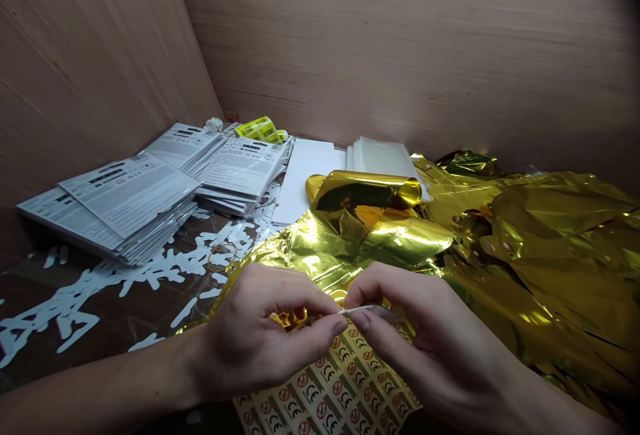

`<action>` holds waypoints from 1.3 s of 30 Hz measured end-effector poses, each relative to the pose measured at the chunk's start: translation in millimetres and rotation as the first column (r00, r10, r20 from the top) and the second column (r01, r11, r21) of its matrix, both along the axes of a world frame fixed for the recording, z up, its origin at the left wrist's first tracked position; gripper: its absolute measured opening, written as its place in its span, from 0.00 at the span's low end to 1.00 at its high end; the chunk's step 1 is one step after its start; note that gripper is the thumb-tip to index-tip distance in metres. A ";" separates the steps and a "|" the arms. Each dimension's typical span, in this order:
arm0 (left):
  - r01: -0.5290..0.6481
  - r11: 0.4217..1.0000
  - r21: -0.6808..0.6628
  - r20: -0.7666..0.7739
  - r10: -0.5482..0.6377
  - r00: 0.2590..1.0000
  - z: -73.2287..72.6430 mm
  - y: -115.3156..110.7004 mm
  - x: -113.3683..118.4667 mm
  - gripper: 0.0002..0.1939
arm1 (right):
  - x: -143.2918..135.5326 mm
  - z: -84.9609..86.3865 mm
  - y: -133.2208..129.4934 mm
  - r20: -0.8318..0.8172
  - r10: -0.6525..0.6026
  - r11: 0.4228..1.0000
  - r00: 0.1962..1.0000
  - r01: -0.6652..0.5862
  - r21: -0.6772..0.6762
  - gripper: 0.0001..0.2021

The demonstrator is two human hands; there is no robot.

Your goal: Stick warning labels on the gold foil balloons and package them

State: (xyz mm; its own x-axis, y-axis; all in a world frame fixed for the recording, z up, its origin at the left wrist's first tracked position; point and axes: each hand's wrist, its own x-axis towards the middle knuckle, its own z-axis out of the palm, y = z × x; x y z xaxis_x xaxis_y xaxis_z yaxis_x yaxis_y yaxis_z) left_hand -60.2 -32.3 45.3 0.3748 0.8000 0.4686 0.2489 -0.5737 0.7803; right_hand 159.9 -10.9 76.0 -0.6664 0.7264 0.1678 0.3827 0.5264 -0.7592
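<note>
My left hand (273,332) and my right hand (425,342) meet at the centre, thumbs and forefingers pinched on a thin whitish strip (373,310). What the strip is cannot be made out. Beneath them lies a sheet of small CE-marked stickers (323,395). Just beyond my fingers spreads a shiny gold foil piece (320,248), with a rolled part (367,188) at its far end.
Stacks of packaged cards (130,202) stand at the left, with yellow barcode labels (260,130) behind. White strips (75,295) are scattered over the left side. Clear sleeves (383,158) lie at the back, and a pile of gold foil (565,235) fills the right.
</note>
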 end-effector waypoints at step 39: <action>-0.086 0.996 -0.036 -0.100 0.082 0.992 -9.3 2.3 1.2 0.05 | 2.4 -25.0 -1.8 0.241 -0.041 0.948 0.970 -0.038 0.316 0.09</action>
